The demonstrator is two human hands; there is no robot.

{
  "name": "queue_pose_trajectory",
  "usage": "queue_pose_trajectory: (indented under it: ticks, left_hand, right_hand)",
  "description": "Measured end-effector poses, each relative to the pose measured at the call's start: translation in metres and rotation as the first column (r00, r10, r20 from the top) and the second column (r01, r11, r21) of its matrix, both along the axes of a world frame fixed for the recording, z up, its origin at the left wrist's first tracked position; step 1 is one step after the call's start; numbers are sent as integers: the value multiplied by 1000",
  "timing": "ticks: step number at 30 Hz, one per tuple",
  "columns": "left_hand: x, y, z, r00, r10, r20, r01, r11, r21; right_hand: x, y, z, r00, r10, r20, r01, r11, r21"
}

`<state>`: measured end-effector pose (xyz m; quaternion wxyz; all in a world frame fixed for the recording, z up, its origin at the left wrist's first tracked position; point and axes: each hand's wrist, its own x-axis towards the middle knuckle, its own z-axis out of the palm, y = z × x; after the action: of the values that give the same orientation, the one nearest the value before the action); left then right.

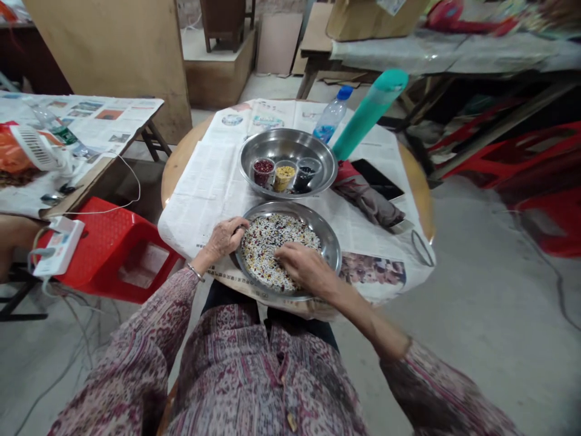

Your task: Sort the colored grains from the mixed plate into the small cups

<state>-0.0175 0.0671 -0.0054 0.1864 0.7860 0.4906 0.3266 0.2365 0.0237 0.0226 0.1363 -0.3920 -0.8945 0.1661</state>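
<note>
A person bends both hands to a steel bowl [333, 242] of mixed grains [258, 248], white with red, yellow and black bits, at the near edge of a round table [179, 166] spread with newspaper [195, 194]. The left hand [224, 236] curls its fingers at the bowl's left rim; I can't tell whether they grip it. The right hand [306, 263] has its fingers bunched down among the grains inside the bowl, and I can't make out whether they pinch any. Just beyond the bowl is a second, deeper basin [288, 139] with three clear cups inside: red beans [263, 172], yellow grains [284, 174], black beans [307, 171]. Beyond the bowl and to its right stand a plastic bottle [333, 112] and a crumpled cloth [372, 203].
</note>
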Motion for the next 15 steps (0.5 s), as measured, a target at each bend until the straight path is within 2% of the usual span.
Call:
queue_pose_trajectory:
  ticks: [4, 6, 11, 15]
  left_hand:
    - [0, 0, 0, 1000, -12, -13, 12, 1000, 19]
    - [0, 0, 0, 1000, -18, -14, 19, 999, 31]
    - [-1, -1, -1, 1000, -21, -17, 21, 1000, 22]
    - [-1, -1, 0, 1000, -17, -13, 17, 1000, 9]
  right_hand:
    - [-7, -25, 0, 984, 173, -32, -173, 985, 6]
    - [-10, -23, -4, 986, 168, -2, -167, 985, 36]
    - [7, 19, -12, 994, -112, 10, 111, 991, 71]
    - [24, 41, -6, 926, -369, 76, 364, 928, 79]
